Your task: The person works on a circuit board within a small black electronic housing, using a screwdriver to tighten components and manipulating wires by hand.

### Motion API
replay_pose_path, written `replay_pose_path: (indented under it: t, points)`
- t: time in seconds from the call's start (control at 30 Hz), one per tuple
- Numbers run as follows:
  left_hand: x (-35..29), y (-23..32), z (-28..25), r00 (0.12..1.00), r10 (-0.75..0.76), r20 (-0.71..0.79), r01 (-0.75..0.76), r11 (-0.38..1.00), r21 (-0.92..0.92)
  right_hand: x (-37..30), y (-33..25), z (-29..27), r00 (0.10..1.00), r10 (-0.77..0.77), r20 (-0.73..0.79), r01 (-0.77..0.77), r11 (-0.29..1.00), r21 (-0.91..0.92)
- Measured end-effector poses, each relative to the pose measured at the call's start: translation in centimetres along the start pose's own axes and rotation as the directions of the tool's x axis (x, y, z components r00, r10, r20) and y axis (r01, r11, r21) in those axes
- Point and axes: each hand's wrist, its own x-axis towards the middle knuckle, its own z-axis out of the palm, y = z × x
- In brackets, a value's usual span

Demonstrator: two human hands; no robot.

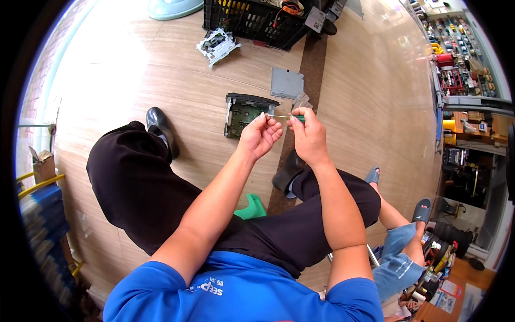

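Note:
My right hand is closed around the green handle of a screwdriver. Its thin metal shaft points left toward my left hand. There, thumb and forefinger pinch at the tip, and whatever small thing they may hold is too small to make out. The other left fingers curl loosely, palm up. Below both hands, on the floor, lies an opened electronic unit with a black front edge and a bare green circuit board. My left hand hides part of its near right corner. Behind it lies a flat grey metal cover.
A small clear plastic bag lies beside the cover. Farther off are a silver metal mechanism and a black crate with cables. A green stool shows under me. Another person's legs are at right, near cluttered shelves.

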Motion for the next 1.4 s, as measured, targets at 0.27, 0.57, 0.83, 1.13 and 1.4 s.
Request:
replay_pose_path:
  t: [0.27,0.57,0.83,1.13,1.4]
  points:
    - [-0.2,0.1,-0.1,1.0,0.005,0.007,-0.006,1.0,0.017,-0.2,-2.0,-0.3,0.995,-0.058,0.076,0.067,0.99,-0.124]
    - [-0.5,0.3,0.4,1.0,0.002,-0.024,0.003,0.982,0.189,-0.2,-3.2,-1.2,0.971,-0.135,0.197,0.171,0.969,-0.179]
    - [-0.3,0.5,0.4,0.997,-0.071,-0.024,0.075,0.944,0.321,-0.1,-3.2,-1.4,0.969,-0.122,0.216,0.166,0.966,-0.197]
    - [0.6,0.5,-1.4,0.974,-0.059,-0.221,0.123,0.949,0.29,-0.9,-1.1,0.1,0.949,0.114,0.295,0.01,0.921,-0.389]
    - [1.7,0.5,-3.6,0.947,-0.058,-0.316,0.145,0.954,0.261,-0.7,0.7,1.6,0.863,0.258,0.435,-0.056,0.904,-0.424]
